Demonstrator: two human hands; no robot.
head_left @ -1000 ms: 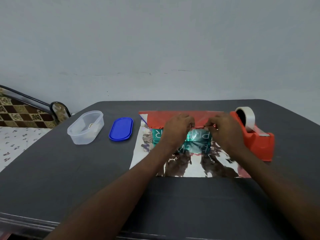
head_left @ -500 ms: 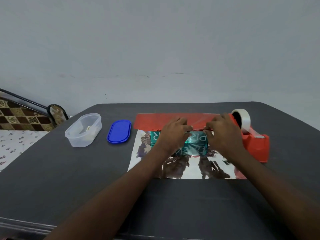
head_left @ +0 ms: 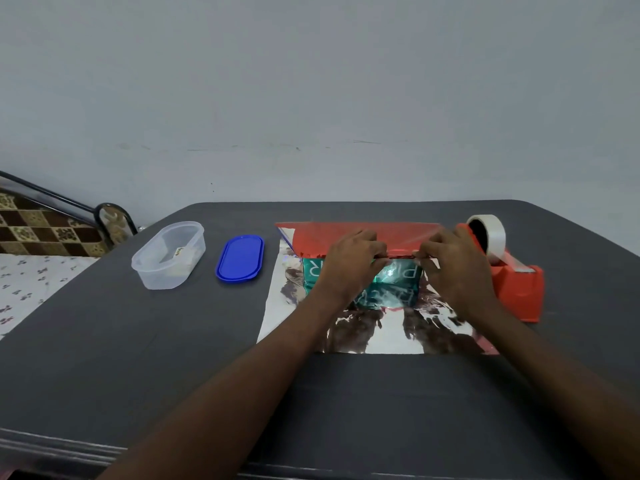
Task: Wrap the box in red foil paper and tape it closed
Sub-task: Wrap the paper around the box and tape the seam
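Note:
A teal box point(head_left: 398, 276) with white letters lies on a sheet of foil paper point(head_left: 377, 336), silver side up, on the dark table point(head_left: 173, 341). The far part of the sheet is folded over the box's far side, showing its red face point(head_left: 332, 235). My left hand point(head_left: 349, 268) and my right hand point(head_left: 453, 268) pinch the folded red edge on top of the box, side by side. Both hands hide much of the box. An orange tape dispenser point(head_left: 512, 289) with a white tape roll point(head_left: 488, 237) stands just right of my right hand.
A clear plastic container point(head_left: 169, 254) and its blue lid point(head_left: 240, 258) lie on the table to the left of the sheet. A bed with a patterned cover point(head_left: 31, 265) is beyond the table's left edge. A grey wall rises behind.
The hands have stayed on the folded red edge over the box and drawn it slightly toward me. The view has shifted a little.

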